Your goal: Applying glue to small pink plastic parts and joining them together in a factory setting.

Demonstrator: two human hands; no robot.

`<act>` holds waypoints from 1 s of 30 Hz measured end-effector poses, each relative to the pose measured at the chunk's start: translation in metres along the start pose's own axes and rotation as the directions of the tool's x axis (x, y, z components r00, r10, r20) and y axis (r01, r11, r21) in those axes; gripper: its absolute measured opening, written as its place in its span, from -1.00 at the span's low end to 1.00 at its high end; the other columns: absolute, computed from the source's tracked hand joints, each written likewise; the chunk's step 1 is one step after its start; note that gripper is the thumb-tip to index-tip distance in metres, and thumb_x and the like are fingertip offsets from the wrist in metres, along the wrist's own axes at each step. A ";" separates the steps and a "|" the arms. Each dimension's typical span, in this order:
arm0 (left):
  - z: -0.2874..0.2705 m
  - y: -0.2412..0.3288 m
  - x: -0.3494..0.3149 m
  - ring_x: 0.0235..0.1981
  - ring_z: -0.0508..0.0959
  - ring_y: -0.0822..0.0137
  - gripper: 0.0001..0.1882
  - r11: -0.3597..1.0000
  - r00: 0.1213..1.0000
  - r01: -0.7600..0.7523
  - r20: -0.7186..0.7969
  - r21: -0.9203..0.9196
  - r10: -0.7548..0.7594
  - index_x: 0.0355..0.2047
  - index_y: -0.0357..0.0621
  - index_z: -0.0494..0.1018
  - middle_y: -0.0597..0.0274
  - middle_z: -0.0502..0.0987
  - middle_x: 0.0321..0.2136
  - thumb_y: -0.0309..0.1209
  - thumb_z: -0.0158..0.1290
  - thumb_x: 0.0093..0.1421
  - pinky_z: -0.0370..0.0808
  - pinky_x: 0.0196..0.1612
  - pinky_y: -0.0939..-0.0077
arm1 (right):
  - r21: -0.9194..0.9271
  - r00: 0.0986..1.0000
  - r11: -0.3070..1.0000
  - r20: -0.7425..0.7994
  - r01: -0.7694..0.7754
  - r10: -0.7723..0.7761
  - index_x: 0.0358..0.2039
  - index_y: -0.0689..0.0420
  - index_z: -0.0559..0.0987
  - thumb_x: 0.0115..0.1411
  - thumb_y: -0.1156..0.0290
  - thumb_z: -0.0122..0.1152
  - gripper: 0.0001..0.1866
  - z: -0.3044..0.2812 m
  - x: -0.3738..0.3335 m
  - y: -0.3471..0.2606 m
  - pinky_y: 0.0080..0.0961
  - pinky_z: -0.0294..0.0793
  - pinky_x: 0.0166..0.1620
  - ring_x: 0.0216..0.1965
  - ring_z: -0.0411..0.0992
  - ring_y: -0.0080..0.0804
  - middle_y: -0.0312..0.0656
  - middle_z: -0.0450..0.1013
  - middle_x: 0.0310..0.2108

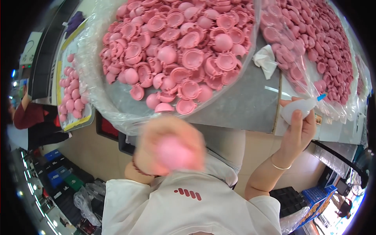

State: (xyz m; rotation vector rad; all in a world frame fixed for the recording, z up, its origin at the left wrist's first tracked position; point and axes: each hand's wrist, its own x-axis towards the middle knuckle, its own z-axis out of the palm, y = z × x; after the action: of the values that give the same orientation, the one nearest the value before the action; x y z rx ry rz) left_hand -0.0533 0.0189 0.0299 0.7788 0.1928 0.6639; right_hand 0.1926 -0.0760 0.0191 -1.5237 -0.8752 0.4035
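1. Right now, from where I stand, the person's left hand (166, 127) is a blur in front of the white T-shirt (188, 207), its fingers curled around a smooth, rounded pink piece (174, 152); the exact finger placement is too smeared to tell.
2. The right hand (297, 125) grips a translucent white squeeze bottle with a blue tip (296, 111), thumb pressed on its near side, the bottle slanting so that its tip points up and to the right.
3. Ahead of the person, a broad heap of pink plastic half-shells (168, 55) lies on a clear plastic sheet (103, 103) over the grey tabletop (231, 111).
4. Just right of that heap sits a crumpled white tissue (266, 62), and beyond it a second heap of pink pieces (327, 43) spreads in more clear plastic.
5. Over on the left, smooth pink balls (72, 92) fill part of a yellow-edged tray (78, 124).
6. Farther left, a co-worker's maroon sleeve (29, 116) shows.
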 end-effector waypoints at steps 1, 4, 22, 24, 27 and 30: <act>-0.009 0.010 0.002 -0.46 0.46 0.28 -0.43 0.932 0.932 -0.362 -0.018 -0.021 0.362 -0.32 -0.34 0.29 0.05 0.43 -0.43 -0.15 0.20 -0.20 0.37 -0.52 0.52 | -0.007 1.000 1.000 0.003 0.002 -0.002 -0.28 0.35 0.37 0.10 0.30 0.00 -0.67 -0.001 0.000 0.001 -0.69 0.25 -0.32 -0.43 0.32 -0.57 -0.09 0.44 -0.47; -0.068 0.073 -0.013 -0.24 0.40 0.33 -0.58 0.302 0.487 -0.281 -0.136 0.911 0.863 -0.13 -0.37 0.26 0.09 0.38 -0.21 -0.32 -0.01 0.07 0.39 -0.29 0.49 | 0.005 1.000 1.000 0.012 0.023 -0.023 -0.28 0.36 0.37 0.10 0.29 0.01 -0.66 -0.002 -0.001 0.003 -0.68 0.25 -0.32 -0.42 0.33 -0.56 -0.08 0.43 -0.47; -0.042 0.068 0.007 -0.60 0.40 0.39 -0.82 -0.277 0.935 0.253 -0.161 0.927 0.317 -0.48 -0.21 0.42 0.24 0.40 -0.56 -0.48 0.14 -0.13 0.33 -0.54 0.55 | 0.028 0.998 0.998 -0.039 0.053 -0.052 -0.31 0.37 0.38 0.06 0.22 0.05 -0.61 0.000 -0.003 0.000 -0.68 0.28 -0.34 -0.47 0.36 -0.50 -0.05 0.44 -0.51; -0.045 0.067 0.003 -0.61 0.38 0.40 -0.83 -0.268 0.879 0.193 -0.044 0.944 0.475 -0.47 -0.22 0.41 0.24 0.40 -0.53 -0.48 0.12 -0.12 0.32 -0.55 0.56 | 0.122 0.988 0.987 -0.127 0.106 -0.090 -0.32 0.36 0.37 0.06 0.21 0.03 -0.60 0.000 -0.006 0.004 -0.67 0.29 -0.38 -0.48 0.37 -0.47 -0.01 0.43 -0.48; -0.031 0.057 -0.005 -0.57 0.42 0.38 -0.86 0.064 0.799 -0.033 -0.012 0.997 0.601 -0.49 -0.26 0.41 0.19 0.41 -0.51 -0.47 0.10 -0.07 0.34 -0.52 0.63 | 0.335 0.977 0.925 -0.169 0.181 -0.130 -0.36 0.35 0.34 0.07 0.18 -0.01 -0.60 -0.004 -0.010 -0.001 -0.65 0.30 -0.49 -0.53 0.37 -0.42 0.08 0.41 -0.43; -0.001 0.029 0.004 -0.50 0.44 0.35 -0.88 0.722 0.883 -0.441 0.116 0.533 0.454 -0.53 -0.31 0.38 0.11 0.42 -0.44 -0.47 0.03 0.00 0.36 -0.46 0.62 | 0.498 0.996 0.863 -0.014 0.079 -0.083 -0.39 0.31 0.30 0.06 0.16 -0.01 -0.61 0.009 -0.022 -0.020 -0.66 0.30 -0.57 -0.57 0.37 -0.41 0.11 0.38 -0.40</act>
State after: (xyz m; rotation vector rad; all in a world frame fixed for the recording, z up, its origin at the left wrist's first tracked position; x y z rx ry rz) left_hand -0.0650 0.0372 0.0499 1.4026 0.2203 1.1071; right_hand 0.1665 -0.0867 0.0313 -1.0023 -0.7626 0.5286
